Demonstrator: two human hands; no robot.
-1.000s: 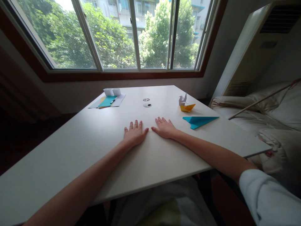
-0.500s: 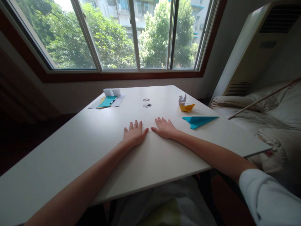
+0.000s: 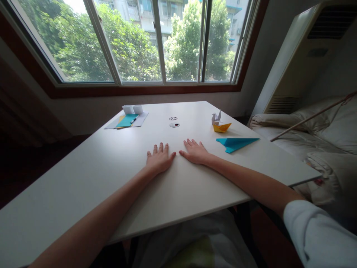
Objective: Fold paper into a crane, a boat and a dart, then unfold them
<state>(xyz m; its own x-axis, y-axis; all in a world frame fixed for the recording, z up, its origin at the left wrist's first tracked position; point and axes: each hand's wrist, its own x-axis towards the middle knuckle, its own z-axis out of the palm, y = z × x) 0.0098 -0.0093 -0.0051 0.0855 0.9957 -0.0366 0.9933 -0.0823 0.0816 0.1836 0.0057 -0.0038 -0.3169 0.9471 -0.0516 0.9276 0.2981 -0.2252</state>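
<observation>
My left hand (image 3: 160,158) lies palm down on the white table (image 3: 92,175), fingers spread and holding nothing. Beside it my right hand (image 3: 194,150) rests flat too, its fingers apart; the two thumbs point at each other with a small gap. To the right of my right hand lies a blue paper plane (image 3: 237,143). Behind the plane sit a yellow paper boat (image 3: 222,128) and a white paper crane (image 3: 215,118), close together. Beyond my hands, two small round black-and-white pieces (image 3: 174,125) lie at the table's middle.
At the back left are sheets of coloured paper (image 3: 126,120) with a marker pen (image 3: 134,119) on top and two small white paper boxes (image 3: 132,109) behind. A pale sofa (image 3: 301,126) stands right of the table, and a window (image 3: 139,41) is beyond it.
</observation>
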